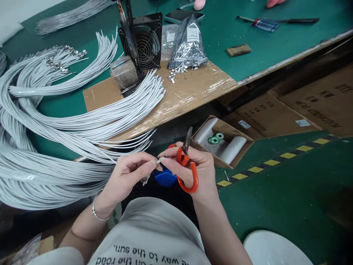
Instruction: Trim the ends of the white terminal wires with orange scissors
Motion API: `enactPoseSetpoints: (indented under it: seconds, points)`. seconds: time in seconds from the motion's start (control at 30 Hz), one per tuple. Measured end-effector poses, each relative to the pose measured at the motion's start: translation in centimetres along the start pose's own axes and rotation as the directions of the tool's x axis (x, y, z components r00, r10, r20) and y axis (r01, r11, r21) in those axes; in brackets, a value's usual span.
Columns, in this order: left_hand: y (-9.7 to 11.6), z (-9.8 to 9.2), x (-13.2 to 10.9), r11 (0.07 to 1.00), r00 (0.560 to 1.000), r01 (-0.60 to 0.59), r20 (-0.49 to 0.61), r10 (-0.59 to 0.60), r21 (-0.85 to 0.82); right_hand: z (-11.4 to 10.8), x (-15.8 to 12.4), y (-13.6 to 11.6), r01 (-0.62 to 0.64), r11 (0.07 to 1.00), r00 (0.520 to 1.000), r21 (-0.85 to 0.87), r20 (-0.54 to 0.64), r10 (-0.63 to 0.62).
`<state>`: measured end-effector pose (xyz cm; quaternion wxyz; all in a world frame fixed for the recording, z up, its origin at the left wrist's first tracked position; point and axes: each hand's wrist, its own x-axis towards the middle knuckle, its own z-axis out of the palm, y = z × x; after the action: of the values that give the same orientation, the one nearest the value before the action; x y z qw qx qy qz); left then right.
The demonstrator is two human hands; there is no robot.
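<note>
My left hand is closed in a pinch on the end of a white cable, just past the table edge. Scissors with orange handles hang in my right hand, their dark blades pointing up and away. The thumb and forefinger of that same hand meet at the cable's tip, where the fingers partly hide it. To the left, a thick bundle of white cables lies over the table, with several loose ends sticking out near my left hand.
A black fan and a soldering stand with a block stand behind the cables. Small white connectors lie by a silver bag on cardboard. An open carton with rolls sits below the table edge.
</note>
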<state>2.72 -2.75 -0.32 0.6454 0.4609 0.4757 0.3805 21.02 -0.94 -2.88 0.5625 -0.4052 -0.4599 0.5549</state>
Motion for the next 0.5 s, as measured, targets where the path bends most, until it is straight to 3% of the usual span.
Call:
enactPoseSetpoints:
  seconds: [0.33, 0.4, 0.5]
  points:
    - [0.7, 1.0, 0.1, 0.999, 0.998, 0.036, 0.056, -0.035, -0.020, -0.4, -0.6, 1.5, 0.050, 0.999, 0.998, 0.015, 0.036, -0.050]
    - [0.9, 1.2, 0.0, 0.999, 0.997, 0.047, 0.060, -0.045, -0.018, -0.3, -0.4, 1.8, 0.074, 0.996, 0.997, 0.048, -0.030, -0.073]
    - [0.9, 1.1, -0.1, 0.998, 0.996, 0.055, 0.070, -0.053, -0.035, -0.7, 0.2, 1.8, 0.121, 0.979, 0.960, 0.165, -0.271, -0.073]
